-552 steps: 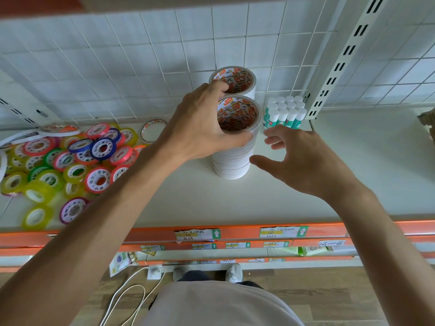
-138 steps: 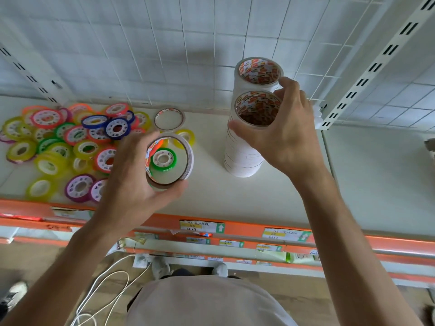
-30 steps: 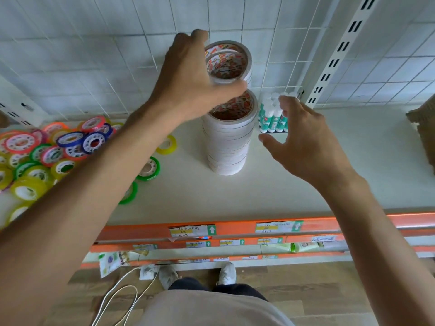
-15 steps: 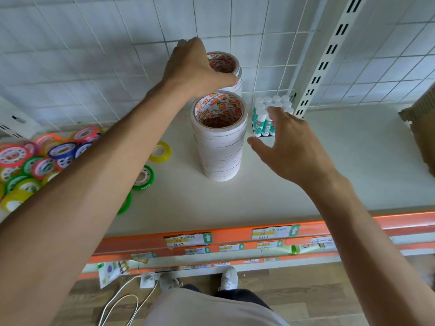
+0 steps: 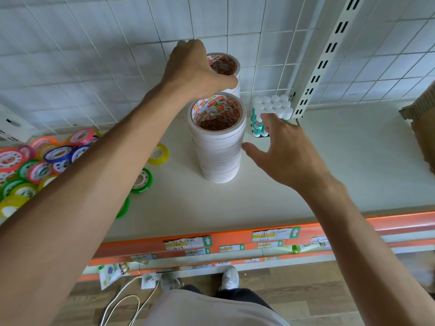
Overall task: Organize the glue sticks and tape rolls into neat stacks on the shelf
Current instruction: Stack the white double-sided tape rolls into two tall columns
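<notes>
White rear tape stack (image 5: pixel 229 74) at 12 o'clock, half hidden by gripping left hand (image 5: pixel 195 69) | right hand (image 5: pixel 284 149) spread, empty, covering glue sticks (image 5: pixel 270 109) | front tape stack (image 5: pixel 217 142) untouched

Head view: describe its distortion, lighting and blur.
Head view: wide-angle bending curves the orange shelf edge and stretches both forearms; soft even daylight, a faint shadow beside the front tape stack; the left hand and right hand are sharp, the cardboard box slightly soft.
</notes>
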{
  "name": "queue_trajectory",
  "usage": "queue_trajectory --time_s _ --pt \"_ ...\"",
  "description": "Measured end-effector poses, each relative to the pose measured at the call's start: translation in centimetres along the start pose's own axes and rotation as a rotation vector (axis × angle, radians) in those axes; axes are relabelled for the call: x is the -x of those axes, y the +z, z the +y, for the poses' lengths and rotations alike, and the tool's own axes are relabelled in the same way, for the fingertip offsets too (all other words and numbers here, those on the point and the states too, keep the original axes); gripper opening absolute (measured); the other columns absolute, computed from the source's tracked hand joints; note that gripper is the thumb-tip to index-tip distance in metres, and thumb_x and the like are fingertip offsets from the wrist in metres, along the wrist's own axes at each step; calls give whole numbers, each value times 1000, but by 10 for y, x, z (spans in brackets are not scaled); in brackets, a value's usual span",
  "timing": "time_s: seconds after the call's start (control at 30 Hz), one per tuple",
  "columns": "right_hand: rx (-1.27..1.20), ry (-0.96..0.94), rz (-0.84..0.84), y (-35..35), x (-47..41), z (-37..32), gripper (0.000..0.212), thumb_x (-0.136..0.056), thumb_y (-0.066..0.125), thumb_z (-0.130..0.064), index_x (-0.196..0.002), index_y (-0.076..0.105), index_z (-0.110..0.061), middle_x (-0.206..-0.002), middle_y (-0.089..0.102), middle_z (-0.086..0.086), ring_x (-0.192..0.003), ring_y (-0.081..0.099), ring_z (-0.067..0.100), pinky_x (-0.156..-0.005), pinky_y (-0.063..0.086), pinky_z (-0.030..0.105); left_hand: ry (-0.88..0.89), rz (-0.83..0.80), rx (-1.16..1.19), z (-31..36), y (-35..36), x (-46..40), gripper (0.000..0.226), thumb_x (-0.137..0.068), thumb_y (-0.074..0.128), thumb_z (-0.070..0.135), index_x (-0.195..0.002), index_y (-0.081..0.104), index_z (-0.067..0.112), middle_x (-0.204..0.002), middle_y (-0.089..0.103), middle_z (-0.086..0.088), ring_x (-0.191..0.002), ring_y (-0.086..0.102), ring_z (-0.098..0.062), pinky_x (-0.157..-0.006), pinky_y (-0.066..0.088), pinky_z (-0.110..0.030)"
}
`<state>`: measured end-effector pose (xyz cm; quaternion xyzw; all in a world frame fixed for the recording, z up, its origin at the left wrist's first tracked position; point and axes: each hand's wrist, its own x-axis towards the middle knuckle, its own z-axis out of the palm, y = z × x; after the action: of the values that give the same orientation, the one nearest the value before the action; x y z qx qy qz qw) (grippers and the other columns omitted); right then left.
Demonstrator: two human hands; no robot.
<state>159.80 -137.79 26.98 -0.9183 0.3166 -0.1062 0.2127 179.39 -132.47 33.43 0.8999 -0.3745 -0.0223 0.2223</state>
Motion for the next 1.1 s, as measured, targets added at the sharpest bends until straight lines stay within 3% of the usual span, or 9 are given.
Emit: queue_trajectory --time_s 0.07,0.17,0.23,0.3,0.43,0.6,0.77,1.0,1.1 --pt "3 8 -10 0 1 -2 58 -90 65 -46 -132 48 -9 -120 64 10 -107 57 31 -81 46 36 -3 1 -14 0 0 -1 62 -66 77 56 -98 59 7 -123 59 -18 -111 55 -30 -52 28 -24" --pt "39 -2 -20 -6 10 -9 57 -91 65 -45 -130 47 -8 -120 63 10 -104 58 31 -79 43 35 -2 -7 -37 0 2 -3 82 -65 76 58 -116 59 -4 -127 58 -23 -116 55 -35 -67 40 -43" --pt "70 -24 -8 -13 22 -16 60 -91 64 -45 -135 44 -9 -124 62 10 -108 58 32 -80 43 36 8 -36 -20 -3 1 -5 90 -65 77 63 -126 54 2 -131 54 -19 -121 52 -32 -71 38 -34" --pt "87 -42 21 -22 37 -23 65 -91 63 -46 -141 42 -11 -128 60 9 -112 57 33 -83 44 37 22 -68 56 -7 -5 -1 100 -67 76 70 -139 42 8 -141 47 -10 -130 45 -25 -88 39 -29" --pt "59 -87 26 -33 72 -41 71 -89 61 -50 -148 38 -17 -135 58 3 -116 56 27 -87 43 35 116 82 213 -32 -18 33 76 -85 64 65 -139 46 15 -142 49 -2 -131 45 -14 -99 34 -20" --pt "-19 -244 -187 -2 87 -76 75 -93 52 -57 -154 22 -26 -144 48 -7 -123 49 17 -92 40 27 199 93 89 -85 -19 101 70 -87 57 57 -136 50 7 -134 55 -10 -125 50 -23 -95 30 -17" --pt "-50 -357 -235 43 65 -117 71 -93 56 -53 -151 32 -20 -135 55 0 -113 55 21 -89 42 32 40 21 48 -152 -31 160 63 -92 67 45 -142 46 13 -139 53 -5 -128 48 -18 -99 36 -24" --pt "-46 -482 -336 95 40 -174 62 -90 64 -49 -141 43 -20 -129 59 4 -115 57 27 -85 42 34 -143 5 51 -227 -50 218 58 -91 68 41 -138 51 12 -136 55 -2 -128 47 -14 -96 30 -14" --pt "-74 -470 -334 117 25 -188 61 -90 67 -43 -141 45 -19 -129 58 7 -114 57 28 -86 42 34 -164 1 39 -250 -58 228 55 -92 68 37 -138 51 12 -138 55 -2 -129 46 -15 -99 31 -17"
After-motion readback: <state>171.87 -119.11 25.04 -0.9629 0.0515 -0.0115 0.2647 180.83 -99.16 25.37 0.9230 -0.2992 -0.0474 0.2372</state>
